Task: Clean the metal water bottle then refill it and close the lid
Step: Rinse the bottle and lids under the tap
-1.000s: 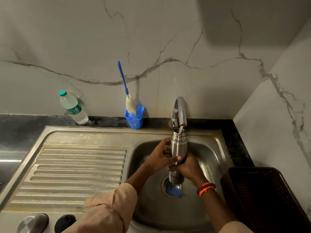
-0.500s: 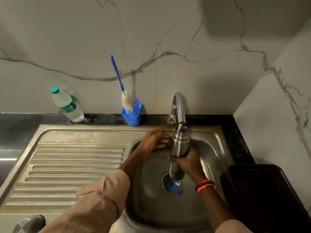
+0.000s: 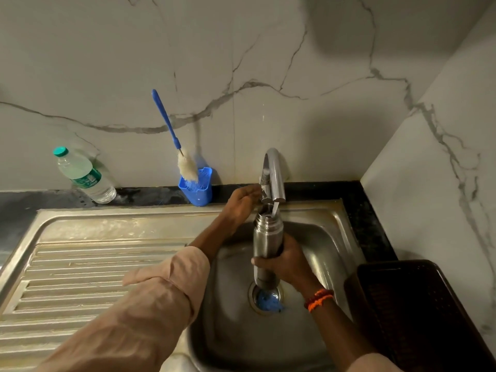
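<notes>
The metal water bottle [image 3: 267, 237] stands upright over the sink basin [image 3: 316, 237], its open mouth right under the tap spout [image 3: 273, 178]. A thin stream of water runs into it. My right hand [image 3: 285, 263] grips the bottle round its lower half. My left hand [image 3: 243, 201] reaches to the tap's left side, its fingertips at the tap handle; whether they grasp it is hard to tell. No lid shows in this view.
A blue bottle brush [image 3: 171, 138] leans in a blue holder [image 3: 197, 187] at the wall. A plastic water bottle [image 3: 83, 175] stands back left. The ribbed drainboard [image 3: 80, 267] lies left of the basin, a dark basket [image 3: 418, 315] right. A blue strainer [image 3: 268, 300] covers the drain.
My left hand let go of the bottle and moved up to the tap handle. The right hand keeps the bottle under the spout.
</notes>
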